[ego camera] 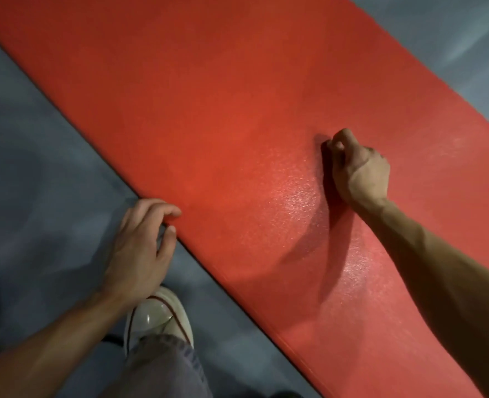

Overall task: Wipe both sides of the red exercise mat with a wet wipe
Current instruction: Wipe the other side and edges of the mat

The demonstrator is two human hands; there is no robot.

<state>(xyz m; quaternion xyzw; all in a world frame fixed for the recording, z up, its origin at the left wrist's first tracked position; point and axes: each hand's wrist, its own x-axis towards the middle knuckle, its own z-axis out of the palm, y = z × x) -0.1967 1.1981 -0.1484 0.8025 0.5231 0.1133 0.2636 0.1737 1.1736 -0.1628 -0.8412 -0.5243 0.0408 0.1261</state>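
The red exercise mat [208, 96] is laid flat on the grey floor [36, 168], with bare floor seen along both long edges. Its near edge is touched by the loosely spread fingers of the left hand [139, 248]. The right hand [358, 170] is pressed on the mat's middle, fingers curled tight; whether a wipe is held cannot be told.

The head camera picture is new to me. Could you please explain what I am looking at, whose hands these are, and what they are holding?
There is no robot here. A person wears one camera on the head, looking down at their own arms. A red exercise mat lies flat on a grey floor. The left hand rests at the mat's near edge, fingertips touching it. The right hand is curled and presses down on the mat; a wet wipe may be under it, but none is visible. The mat glistens near that hand, perhaps from wiping. Below are a white shoe and a trouser leg.
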